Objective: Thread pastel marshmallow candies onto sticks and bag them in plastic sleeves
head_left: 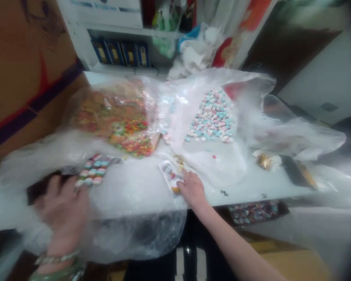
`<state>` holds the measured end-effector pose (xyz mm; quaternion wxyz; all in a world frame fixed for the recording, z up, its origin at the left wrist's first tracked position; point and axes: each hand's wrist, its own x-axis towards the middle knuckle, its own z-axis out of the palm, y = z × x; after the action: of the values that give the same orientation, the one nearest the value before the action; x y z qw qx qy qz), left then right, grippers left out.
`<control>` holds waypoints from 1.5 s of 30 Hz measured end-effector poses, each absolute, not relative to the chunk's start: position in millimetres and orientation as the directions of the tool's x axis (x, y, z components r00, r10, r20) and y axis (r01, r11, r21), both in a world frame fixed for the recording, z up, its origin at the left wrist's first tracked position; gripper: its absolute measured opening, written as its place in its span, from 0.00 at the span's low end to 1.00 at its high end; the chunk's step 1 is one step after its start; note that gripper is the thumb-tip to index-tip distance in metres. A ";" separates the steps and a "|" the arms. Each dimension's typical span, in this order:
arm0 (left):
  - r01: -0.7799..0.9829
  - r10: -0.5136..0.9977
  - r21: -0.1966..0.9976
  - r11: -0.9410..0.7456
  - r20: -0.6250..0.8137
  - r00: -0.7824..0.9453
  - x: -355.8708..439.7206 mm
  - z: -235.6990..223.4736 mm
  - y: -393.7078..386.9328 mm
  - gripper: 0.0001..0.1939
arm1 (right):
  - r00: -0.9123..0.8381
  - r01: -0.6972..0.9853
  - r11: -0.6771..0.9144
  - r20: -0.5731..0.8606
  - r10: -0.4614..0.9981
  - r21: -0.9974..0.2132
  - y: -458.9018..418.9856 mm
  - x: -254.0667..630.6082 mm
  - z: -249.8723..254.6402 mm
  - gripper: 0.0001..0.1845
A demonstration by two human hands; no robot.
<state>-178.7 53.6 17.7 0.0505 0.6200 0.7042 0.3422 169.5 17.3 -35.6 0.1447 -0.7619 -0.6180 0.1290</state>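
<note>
My right hand [192, 189] rests on a small packet [171, 174] with a gold twist at its top, fingers curled onto it, near the table's front edge. My left hand [62, 207] is blurred, fingers spread, over a clear plastic bag [128, 230] beside a small tray of pastel candies [93, 173]. Behind lie a bag of orange, red and green candies [123, 123] and a bag of pink, blue and white candies [213, 117]. Bead bracelets circle my left wrist.
A brown cardboard box [23, 78] stands at the left. A white shelf with blue boxes [119, 52] is behind the table. A gold-wrapped item [265, 160] and a dark flat object [296, 173] lie at the right. A candy box [256, 212] sits below the table edge.
</note>
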 end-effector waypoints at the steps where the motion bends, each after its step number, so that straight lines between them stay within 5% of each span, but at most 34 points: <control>1: 0.868 0.875 0.497 -0.006 0.422 -0.236 -168.3 14.6 46.5 0.16 | 0.219 0.899 -0.215 -0.035 0.975 -0.381 18.7 169.0 -38.5 0.23; 5: 0.733 0.882 0.674 -0.088 0.395 -0.257 -123.9 7.1 27.5 0.10 | 0.232 0.862 -0.231 -0.053 0.971 -0.452 20.8 173.3 -48.9 0.23; 10: 0.329 0.971 0.942 0.070 0.012 -0.241 -85.0 6.2 19.5 0.04 | 0.283 0.773 -0.201 0.044 0.958 -0.601 20.2 182.7 -57.3 0.19; 16: 0.026 0.934 0.934 0.356 -0.356 -0.028 -57.9 11.7 9.4 0.07 | 0.339 0.670 -0.054 0.241 0.909 -0.740 19.2 196.3 -63.2 0.14; 20: -0.051 0.908 0.908 0.415 -0.411 0.082 -54.3 13.3 5.3 0.09 | 0.257 0.750 -0.049 0.223 0.940 -0.660 22.0 203.7 -60.1 0.14; 23: 0.055 0.937 0.935 0.350 -0.351 -0.001 -70.5 10.0 20.7 0.11 | 0.128 0.843 -0.093 0.029 0.991 -0.530 23.2 204.7 -55.4 0.15; 25: 0.343 0.975 0.915 0.214 -0.178 -0.133 -88.8 7.9 41.7 0.12 | 0.146 0.854 -0.119 0.015 0.989 -0.506 22.5 203.7 -53.6 0.15; 29: 0.903 0.984 0.428 -0.037 0.171 -0.041 -122.0 6.0 94.8 0.18 | 0.272 0.804 -0.176 0.088 0.958 -0.569 19.5 198.6 -52.8 0.18; 32: 0.969 0.988 0.228 -0.095 0.143 0.063 -132.3 2.0 130.0 0.19 | 0.251 0.757 -0.114 0.126 0.960 -0.644 19.0 191.4 -49.0 0.17; 35: 0.945 0.975 0.305 -0.121 0.216 0.055 -131.6 1.7 149.5 0.14 | 0.202 0.683 -0.020 0.162 0.966 -0.730 22.8 180.5 -38.0 0.15; 38: 0.693 0.918 0.700 -0.175 0.370 -0.142 -120.5 19.4 143.5 0.08 | 0.190 0.524 0.008 0.126 0.974 -0.851 32.1 163.2 -17.1 0.11; 40: 0.250 0.933 0.959 -0.133 0.206 -0.295 -107.7 40.5 125.5 0.08 | 0.176 0.343 -0.013 0.051 0.983 -0.939 39.5 145.7 1.5 0.10; 42: -0.184 0.961 0.981 0.056 -0.103 -0.258 -93.7 61.5 101.8 0.11 | 0.102 0.122 -0.058 -0.045 0.994 -0.991 44.3 123.9 20.4 0.16; 45: -0.450 0.922 0.864 0.224 -0.338 -0.189 -79.0 78.9 69.5 0.11 | -0.119 -0.164 -0.209 -0.191 0.974 -0.964 41.5 91.1 39.3 0.22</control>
<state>-79.0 69.5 78.9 0.5933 0.2314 0.5101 0.5781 91.1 41.5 39.3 0.4626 -0.4757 -0.4258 0.6152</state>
